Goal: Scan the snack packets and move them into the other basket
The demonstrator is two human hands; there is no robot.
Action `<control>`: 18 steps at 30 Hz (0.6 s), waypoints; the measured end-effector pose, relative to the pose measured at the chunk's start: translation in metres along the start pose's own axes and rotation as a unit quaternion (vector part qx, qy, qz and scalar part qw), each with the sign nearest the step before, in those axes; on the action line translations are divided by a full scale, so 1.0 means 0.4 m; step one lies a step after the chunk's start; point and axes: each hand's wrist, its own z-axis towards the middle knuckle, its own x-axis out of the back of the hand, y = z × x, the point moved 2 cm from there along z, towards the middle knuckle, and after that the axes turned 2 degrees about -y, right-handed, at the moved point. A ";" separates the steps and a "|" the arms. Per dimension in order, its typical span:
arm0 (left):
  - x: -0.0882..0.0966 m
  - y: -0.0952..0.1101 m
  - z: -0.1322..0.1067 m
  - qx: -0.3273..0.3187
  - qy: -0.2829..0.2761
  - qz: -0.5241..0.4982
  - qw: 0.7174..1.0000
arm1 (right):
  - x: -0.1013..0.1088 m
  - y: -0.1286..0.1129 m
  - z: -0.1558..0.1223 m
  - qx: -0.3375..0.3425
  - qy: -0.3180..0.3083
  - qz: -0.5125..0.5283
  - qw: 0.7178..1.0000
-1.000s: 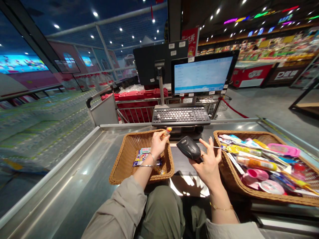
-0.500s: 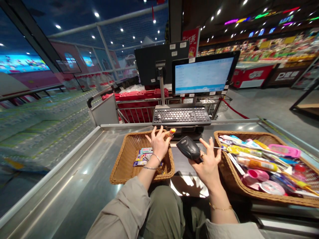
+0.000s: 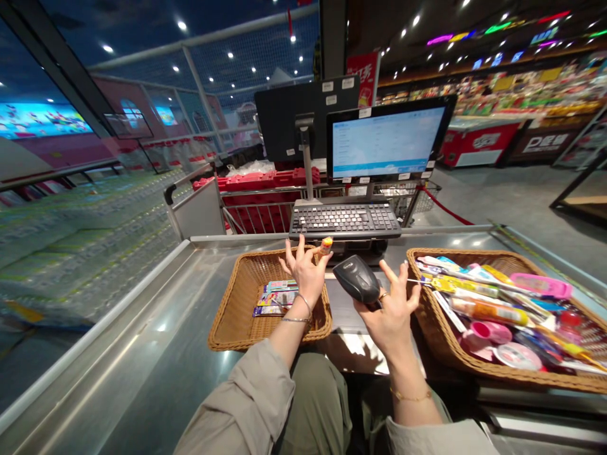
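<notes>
The left hand (image 3: 306,275) pinches an orange-capped tube (image 3: 325,246), now raised slightly higher, above the left wicker basket (image 3: 232,303) holding flat card packets (image 3: 277,297). The right hand (image 3: 391,322) grips a black barcode scanner (image 3: 356,279), just beside the right wicker basket (image 3: 474,260), which is heaped with packaged goods (image 3: 488,311).

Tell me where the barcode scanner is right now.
In the head view, the black handheld barcode scanner sits in the right hand, between the left wicker basket and the right wicker basket, just below the checkout keyboard.
</notes>
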 end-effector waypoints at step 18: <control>-0.022 0.122 0.015 0.064 -0.063 -0.154 0.984 | 0.110 -0.016 0.027 -0.056 0.061 -0.034 0.996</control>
